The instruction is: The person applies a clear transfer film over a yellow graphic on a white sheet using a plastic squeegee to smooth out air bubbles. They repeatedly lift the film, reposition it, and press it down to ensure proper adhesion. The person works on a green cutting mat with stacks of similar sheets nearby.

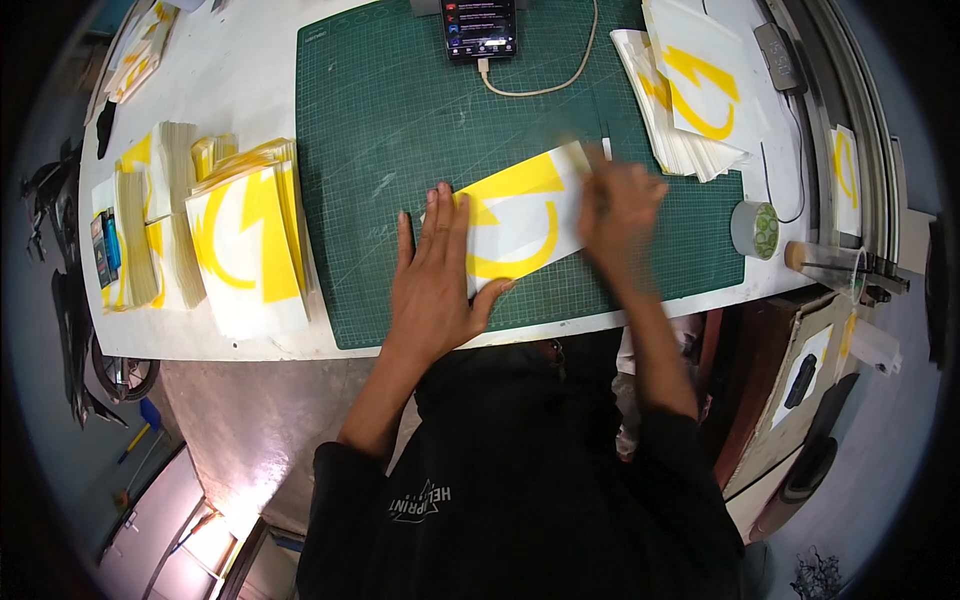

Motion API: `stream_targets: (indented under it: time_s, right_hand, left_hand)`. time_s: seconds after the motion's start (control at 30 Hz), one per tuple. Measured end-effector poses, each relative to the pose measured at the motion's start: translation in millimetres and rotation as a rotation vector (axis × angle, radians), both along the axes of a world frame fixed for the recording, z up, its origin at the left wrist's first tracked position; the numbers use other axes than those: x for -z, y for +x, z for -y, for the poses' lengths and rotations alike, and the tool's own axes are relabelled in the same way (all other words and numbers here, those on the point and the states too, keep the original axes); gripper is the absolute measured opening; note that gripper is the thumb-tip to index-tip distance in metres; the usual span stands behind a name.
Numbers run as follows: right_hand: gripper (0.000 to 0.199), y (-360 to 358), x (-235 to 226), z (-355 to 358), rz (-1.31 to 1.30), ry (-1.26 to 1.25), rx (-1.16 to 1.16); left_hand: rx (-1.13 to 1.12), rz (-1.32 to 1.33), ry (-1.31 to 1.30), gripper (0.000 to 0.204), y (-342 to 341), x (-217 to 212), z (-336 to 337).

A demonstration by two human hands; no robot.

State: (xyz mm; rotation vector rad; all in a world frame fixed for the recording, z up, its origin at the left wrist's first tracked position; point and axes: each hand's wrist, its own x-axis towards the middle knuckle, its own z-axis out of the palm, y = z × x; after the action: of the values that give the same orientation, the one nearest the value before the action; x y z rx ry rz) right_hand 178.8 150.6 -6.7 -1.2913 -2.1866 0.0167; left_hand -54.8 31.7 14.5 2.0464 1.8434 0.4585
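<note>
Your desk (250,60) is white and smooth, its edges bowed by the lens. A green mat (370,250) covers much of it, flat and finely gridded, with pale scuffs; its near edge runs close to the desk's near edge.

On the mat, nearer its near edge than its far one, lies the sheet (517,222): a thin white rectangle with bold yellow shapes, one an open curve. It sits slanted, its right end farther from you than its left.

Your left hand (437,280) rests palm down over the sheet's left end, fingers outstretched, thumb spread away from them to the sheet's near edge. Your right hand (620,205) is at the sheet's right end, blurred; you cannot tell from this view whether its fingers are together, apart or clamped on something.

Toward the desk's left edge stand thick, layered stacks (230,230) in the same white and yellow. Another pile (700,90), slightly fanned, overlaps the mat's far right corner. At the mat's far edge lies a flat black phone (480,35), a pale, curving cable (540,94) plugged into it. A round roll (757,230) sits by the mat's near right corner.
</note>
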Motion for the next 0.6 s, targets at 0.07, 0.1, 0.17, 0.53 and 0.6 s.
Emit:
stream_targets:
  time_s: [0.07, 0.1, 0.17, 0.53, 0.6]
  right_hand:
    - [0.029, 18, -7, -17, -0.106, -0.046, 0.074]
    - [0.028, 21, -13, -18, -0.146, -0.103, 0.074]
    - [0.028, 20, -24, -16, -0.212, -0.101, 0.026]
    - [0.041, -28, 3, 53, -0.019, 0.067, -0.417]
    - [0.039, -51, -4, 104, -0.142, -0.072, -0.565]
  left_hand:
    - [-0.006, -0.113, 0.043, 0.095, 6, -7, 3]
    - [-0.013, -0.166, 0.065, 0.092, 11, -10, 6]
    - [-0.084, -0.146, 0.066, 0.083, 28, -17, 20]
    - [0.138, 0.357, -0.104, 0.051, -23, -7, -114]
    - [0.222, 0.206, -0.091, 0.051, -20, 6, -116]
